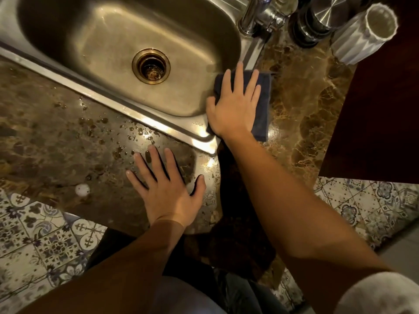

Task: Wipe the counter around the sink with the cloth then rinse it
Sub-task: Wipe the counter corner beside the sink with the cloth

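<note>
A dark blue cloth [264, 103] lies folded over the right rim of the steel sink [118, 41] and the brown marble counter [301, 105]. My right hand [235, 105] presses flat on the cloth, fingers straight and spread. My left hand [165, 184] rests flat on the counter in front of the sink's near corner, fingers spread, holding nothing. Water droplets [133, 132] dot the counter just beyond its fingertips. The sink's drain [151, 66] shows in the basin.
A chrome faucet base [254, 17] stands at the sink's far right corner. Behind it are dark metal canisters [317, 21] and a white ribbed cup [365, 32]. A dark wooden panel [381, 114] borders the counter at the right. Patterned floor tiles [40, 241] lie below the counter edge.
</note>
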`<state>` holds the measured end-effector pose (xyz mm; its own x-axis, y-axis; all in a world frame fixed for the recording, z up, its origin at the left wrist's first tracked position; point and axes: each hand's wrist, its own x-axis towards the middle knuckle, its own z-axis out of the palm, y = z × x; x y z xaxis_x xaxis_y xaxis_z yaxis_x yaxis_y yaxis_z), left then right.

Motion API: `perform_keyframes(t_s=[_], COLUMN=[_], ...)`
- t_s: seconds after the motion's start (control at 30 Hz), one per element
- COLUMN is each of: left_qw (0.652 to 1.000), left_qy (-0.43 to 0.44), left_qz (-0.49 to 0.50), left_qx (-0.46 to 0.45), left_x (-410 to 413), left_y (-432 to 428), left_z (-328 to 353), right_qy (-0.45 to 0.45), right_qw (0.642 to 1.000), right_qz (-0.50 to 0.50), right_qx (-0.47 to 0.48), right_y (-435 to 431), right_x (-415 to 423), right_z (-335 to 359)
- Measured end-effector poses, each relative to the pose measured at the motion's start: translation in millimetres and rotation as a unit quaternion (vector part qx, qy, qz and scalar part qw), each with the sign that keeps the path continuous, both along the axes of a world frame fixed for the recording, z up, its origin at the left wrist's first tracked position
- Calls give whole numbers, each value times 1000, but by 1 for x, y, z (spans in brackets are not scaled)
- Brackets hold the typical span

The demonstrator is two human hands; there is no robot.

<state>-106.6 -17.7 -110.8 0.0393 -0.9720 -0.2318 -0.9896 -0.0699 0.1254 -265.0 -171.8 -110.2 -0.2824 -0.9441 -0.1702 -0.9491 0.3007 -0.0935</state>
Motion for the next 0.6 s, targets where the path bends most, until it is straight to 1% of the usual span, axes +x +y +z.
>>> perform_keyframes(t_s=[0.37,0.6], left_qw=[1000,1000], left_qy=[3,11], left_qz=[-11,-9], left_qx=[12,16], left_x=[1,-3], left_y=[2,0], left_z=[3,9], right_qy=[-17,-11], right_qw=[997,987], right_qz=[69,139], right_qx=[19,83], right_y=[81,79], right_x=[46,35], right_z=[5,16])
